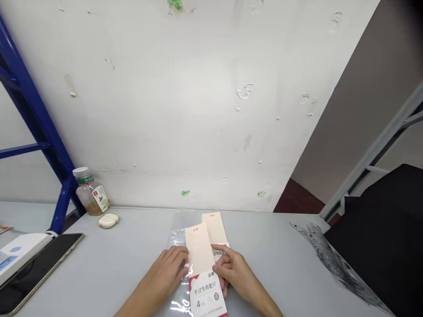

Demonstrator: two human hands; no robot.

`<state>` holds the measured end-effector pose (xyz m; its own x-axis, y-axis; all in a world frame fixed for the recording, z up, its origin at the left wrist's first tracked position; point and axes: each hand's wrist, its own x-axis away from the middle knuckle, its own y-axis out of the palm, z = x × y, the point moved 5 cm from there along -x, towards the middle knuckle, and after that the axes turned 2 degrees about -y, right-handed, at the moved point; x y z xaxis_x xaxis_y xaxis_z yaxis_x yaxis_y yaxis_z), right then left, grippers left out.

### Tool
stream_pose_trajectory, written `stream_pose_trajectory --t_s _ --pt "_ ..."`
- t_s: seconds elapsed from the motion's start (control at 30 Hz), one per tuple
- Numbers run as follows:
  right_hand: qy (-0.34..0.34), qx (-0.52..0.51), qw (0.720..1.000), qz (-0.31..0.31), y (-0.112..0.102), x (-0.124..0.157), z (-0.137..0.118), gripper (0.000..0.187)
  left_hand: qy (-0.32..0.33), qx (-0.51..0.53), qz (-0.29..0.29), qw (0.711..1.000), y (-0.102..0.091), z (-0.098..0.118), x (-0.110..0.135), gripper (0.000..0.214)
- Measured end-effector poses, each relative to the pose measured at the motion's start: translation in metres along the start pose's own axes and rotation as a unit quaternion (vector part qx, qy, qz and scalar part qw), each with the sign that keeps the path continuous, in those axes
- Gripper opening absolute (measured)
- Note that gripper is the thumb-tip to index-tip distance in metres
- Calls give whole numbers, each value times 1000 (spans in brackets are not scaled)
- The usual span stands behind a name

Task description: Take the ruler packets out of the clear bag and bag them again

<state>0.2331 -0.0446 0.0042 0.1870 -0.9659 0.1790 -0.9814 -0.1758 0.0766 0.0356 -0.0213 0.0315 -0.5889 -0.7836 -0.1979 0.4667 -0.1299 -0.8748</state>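
Observation:
A ruler set packet [207, 290], with a cream upper panel and a white and red printed lower part, lies on the grey table. My left hand [170, 266] is at its left edge, fingers curled and thumb close to them, over clear plastic [181, 304]. On the opposite edge, my right hand [235, 269] grips the packet between thumb and curled fingers, its index finger stretched along the side. Behind it lies a second, similar packet [215, 224], partly covered by the first one and by my right hand. The lower end of the front packet is cut off by the frame.
A jar with a white lid [90, 191] and a small cream case [108, 220] stand at the back left. A phone [39, 268] and a white device [20, 255] lie further left. Black material [380, 237] is at the right, with a white wall [185, 110] behind.

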Motion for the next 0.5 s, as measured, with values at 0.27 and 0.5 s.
stream_pose_trajectory --t_s 0.27,0.5 --pt "15 -1 1000 -14 16 2 1 60 -7 -33 -3 999 1 -2 -1 15" --pt "-12 -2 1000 -12 28 2 0 56 15 -26 16 999 -9 2 0 19"
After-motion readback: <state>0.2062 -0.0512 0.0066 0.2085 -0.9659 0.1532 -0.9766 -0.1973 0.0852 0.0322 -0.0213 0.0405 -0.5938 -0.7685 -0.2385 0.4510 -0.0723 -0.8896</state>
